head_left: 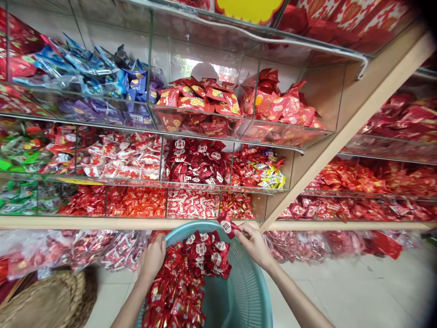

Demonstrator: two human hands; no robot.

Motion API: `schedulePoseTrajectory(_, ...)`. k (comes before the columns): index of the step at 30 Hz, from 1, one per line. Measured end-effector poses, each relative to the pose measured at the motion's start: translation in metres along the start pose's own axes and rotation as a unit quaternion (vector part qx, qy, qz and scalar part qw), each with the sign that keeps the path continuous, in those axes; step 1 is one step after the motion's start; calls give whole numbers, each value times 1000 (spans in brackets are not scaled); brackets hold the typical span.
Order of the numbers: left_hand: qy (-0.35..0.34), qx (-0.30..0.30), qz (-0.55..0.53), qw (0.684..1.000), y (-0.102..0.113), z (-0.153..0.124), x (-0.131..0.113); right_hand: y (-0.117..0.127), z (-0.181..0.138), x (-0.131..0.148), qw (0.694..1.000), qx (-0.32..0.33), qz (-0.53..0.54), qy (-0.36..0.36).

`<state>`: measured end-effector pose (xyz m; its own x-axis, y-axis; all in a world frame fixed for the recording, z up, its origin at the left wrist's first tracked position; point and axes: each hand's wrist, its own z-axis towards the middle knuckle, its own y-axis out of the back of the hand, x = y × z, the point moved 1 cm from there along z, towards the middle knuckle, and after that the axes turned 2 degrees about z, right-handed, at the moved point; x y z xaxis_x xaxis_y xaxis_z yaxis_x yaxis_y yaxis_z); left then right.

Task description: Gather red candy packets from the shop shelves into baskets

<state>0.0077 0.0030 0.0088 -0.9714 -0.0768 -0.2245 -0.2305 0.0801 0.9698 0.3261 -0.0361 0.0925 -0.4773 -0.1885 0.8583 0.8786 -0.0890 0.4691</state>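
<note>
Your right hand (254,243) was pinched shut on one dark red candy packet (226,226), held just above the far rim of the teal basket (246,291), right below the shelf edge (136,222). Your left hand (152,258) was curled over the basket's left rim, fingers down among the packets; couldn't tell whether it actually gripped any or just rested on them.

Inside the basket: a loose heap of the same dark red packets w/ white round labels (206,255) toward the top, and a bigger spill of brighter red wrapped sweets (174,291) running down the left side. Right part of the basket was bare mesh.

On progress, judging only from how things lay: the basket looked partly emptied or partly filled (can't say which way the packets were going). The matching bin of dark red packets (196,161) in the middle shelf row, approx. straight above your hands, was already well heaped. So most of the dark red lot in the basket, plus all the bright red ones, were not yet dealt with; one packet was in hand.

A woven straw basket (51,300) sat at the lower left, well apart from both hands.
</note>
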Motion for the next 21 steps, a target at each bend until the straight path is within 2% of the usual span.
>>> schedulePoseTrajectory(6,0,-1,-1,1000,4,-3,-1,-3,2,2,999,25,-41,10)
schedulePoseTrajectory(12,3,7,-21,1000,2,-2,1,-8,3,3,1000,15,-7,13)
schedulePoseTrajectory(16,1,9,-27,1000,3,-1,1,-12,3,4,991,16,127,-47)
schedulePoseTrajectory(21,1,19,-26,999,7,-3,-1,-17,4,8,934,-6,317,-163)
